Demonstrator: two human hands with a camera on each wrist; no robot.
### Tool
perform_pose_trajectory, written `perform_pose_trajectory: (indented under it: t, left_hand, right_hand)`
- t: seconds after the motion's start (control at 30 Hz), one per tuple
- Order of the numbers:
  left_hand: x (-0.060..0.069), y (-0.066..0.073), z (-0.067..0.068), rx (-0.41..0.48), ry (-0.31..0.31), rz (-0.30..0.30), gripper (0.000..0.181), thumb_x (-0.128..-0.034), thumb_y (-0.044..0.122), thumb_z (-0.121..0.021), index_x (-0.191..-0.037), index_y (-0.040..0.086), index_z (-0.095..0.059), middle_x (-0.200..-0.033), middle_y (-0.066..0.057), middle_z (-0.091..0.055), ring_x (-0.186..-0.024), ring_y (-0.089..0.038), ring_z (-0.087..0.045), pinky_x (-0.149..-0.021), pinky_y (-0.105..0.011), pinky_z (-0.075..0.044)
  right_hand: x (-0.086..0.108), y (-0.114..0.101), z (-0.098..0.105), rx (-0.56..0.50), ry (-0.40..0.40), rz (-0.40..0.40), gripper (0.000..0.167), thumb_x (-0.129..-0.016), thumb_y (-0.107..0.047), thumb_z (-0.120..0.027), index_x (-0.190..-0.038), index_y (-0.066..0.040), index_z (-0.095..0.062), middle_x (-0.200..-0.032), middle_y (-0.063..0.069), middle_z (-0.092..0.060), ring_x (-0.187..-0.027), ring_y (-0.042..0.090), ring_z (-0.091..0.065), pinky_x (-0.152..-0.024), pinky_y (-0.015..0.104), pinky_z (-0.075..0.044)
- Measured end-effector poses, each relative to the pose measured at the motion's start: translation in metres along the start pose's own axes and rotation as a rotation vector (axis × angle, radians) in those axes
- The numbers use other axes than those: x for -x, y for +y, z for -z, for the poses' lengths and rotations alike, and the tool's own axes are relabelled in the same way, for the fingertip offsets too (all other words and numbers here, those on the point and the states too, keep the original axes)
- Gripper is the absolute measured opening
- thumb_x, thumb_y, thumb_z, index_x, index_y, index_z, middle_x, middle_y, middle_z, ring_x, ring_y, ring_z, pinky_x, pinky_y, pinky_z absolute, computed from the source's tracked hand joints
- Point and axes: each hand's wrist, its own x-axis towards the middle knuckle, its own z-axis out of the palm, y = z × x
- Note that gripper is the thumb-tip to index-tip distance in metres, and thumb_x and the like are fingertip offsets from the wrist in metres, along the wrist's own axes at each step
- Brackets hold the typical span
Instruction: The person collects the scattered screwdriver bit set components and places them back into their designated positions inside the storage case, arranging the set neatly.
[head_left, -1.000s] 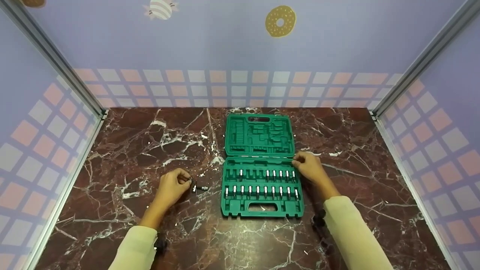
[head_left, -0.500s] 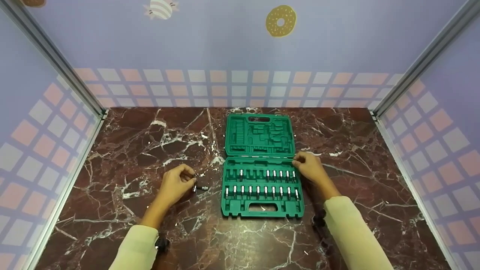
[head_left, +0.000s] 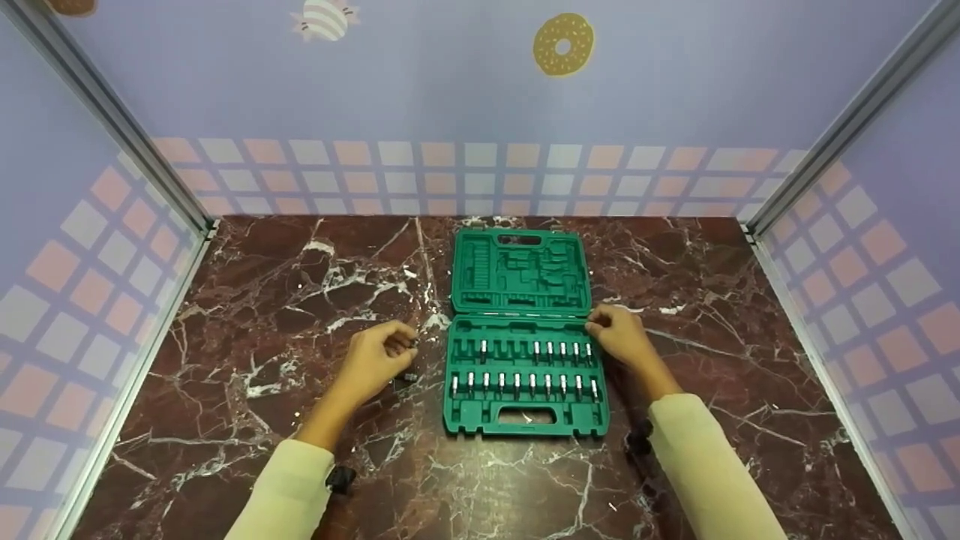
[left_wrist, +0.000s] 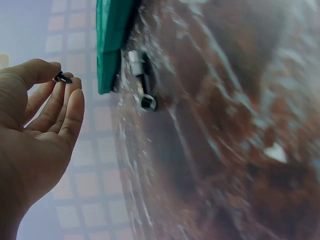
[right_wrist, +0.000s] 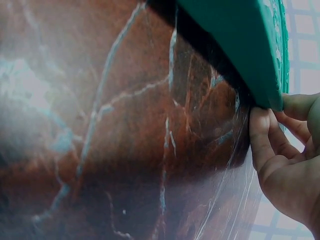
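Observation:
In the head view, my left hand is left of the open green socket case. Its thumb and fingertips pinch a small dark bit socket, seen nearly end-on in the left wrist view. Below that hand, loose bit sockets lie on the tabletop: one with a chrome end and black shaft, and a round open end beside it. My right hand grips the case's right edge near the hinge, thumb above and fingers against its side. Chrome bit sockets stand in two rows in the tray.
Several slots in the upper row are vacant. The case lid lies back toward the patterned rear wall. Marble-patterned tabletop surrounds the case, with side walls at left and right.
My left hand has lifted from the loose bit sockets and moved right and slightly away, carrying one toward the case. The right hand keeps its place on the case.

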Motion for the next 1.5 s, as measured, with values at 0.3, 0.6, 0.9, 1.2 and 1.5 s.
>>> perform_pose_trajectory:
  t: [0.3, 0.6, 0.9, 1.2, 1.5]
  left_hand:
    - [-0.014, 0.023, -0.016, 0.03, -0.062, -0.021, 0.021, -0.0816, -0.007, -0.077, -0.101, 0.001, -0.073, -0.09, -0.01, -0.073, -0.078, -0.017, -0.067, -0.072, -0.022, -0.059]
    - [-0.03, 0.045, -0.039, 0.017, -0.126, -0.106, 0.02, -0.0853, -0.003, -0.076, -0.105, 0.002, -0.075, -0.094, -0.009, -0.075, -0.081, -0.019, -0.071, -0.073, -0.028, -0.061]
    - [-0.044, 0.062, -0.062, 0.002, -0.194, -0.073, 0.017, -0.0876, -0.001, -0.076, -0.103, 0.006, -0.073, -0.096, -0.007, -0.075, -0.085, -0.018, -0.07, -0.077, -0.029, -0.061]
    - [-0.053, 0.067, -0.082, 0.04, -0.271, -0.023, 0.015, -0.0919, 0.002, -0.073, -0.106, 0.007, -0.073, -0.102, -0.009, -0.074, -0.092, -0.021, -0.072, -0.08, -0.032, -0.061]
    - [-0.059, 0.069, -0.099, 0.008, -0.325, -0.016, 0.014, -0.0928, 0.004, -0.074, -0.107, 0.006, -0.073, -0.1, -0.007, -0.074, -0.091, -0.019, -0.069, -0.08, -0.036, -0.059]
  right_hand:
    - [0.001, 0.0, 0.002, 0.001, -0.026, -0.017, 0.009, -0.096, -0.01, -0.068, -0.099, -0.002, -0.072, -0.12, 0.02, -0.072, -0.109, 0.039, -0.067, -0.093, 0.056, -0.052]
    - [0.0, 0.001, -0.001, 0.008, -0.011, -0.001, 0.008, -0.095, -0.009, -0.069, -0.096, -0.002, -0.071, -0.117, 0.021, -0.073, -0.105, 0.038, -0.067, -0.091, 0.055, -0.053]
    - [-0.001, 0.002, 0.001, 0.006, -0.014, -0.02, 0.008, -0.095, -0.01, -0.069, -0.097, -0.002, -0.072, -0.117, 0.02, -0.073, -0.106, 0.037, -0.067, -0.093, 0.055, -0.052]
    - [0.0, 0.002, 0.001, 0.002, -0.023, -0.007, 0.008, -0.095, -0.01, -0.069, -0.098, -0.002, -0.072, -0.118, 0.021, -0.072, -0.107, 0.039, -0.066, -0.092, 0.055, -0.052]
    - [0.0, 0.001, 0.003, 0.046, -0.018, 0.019, 0.01, -0.095, -0.01, -0.07, -0.099, -0.001, -0.072, -0.114, 0.022, -0.071, -0.098, 0.037, -0.066, -0.087, 0.054, -0.053]
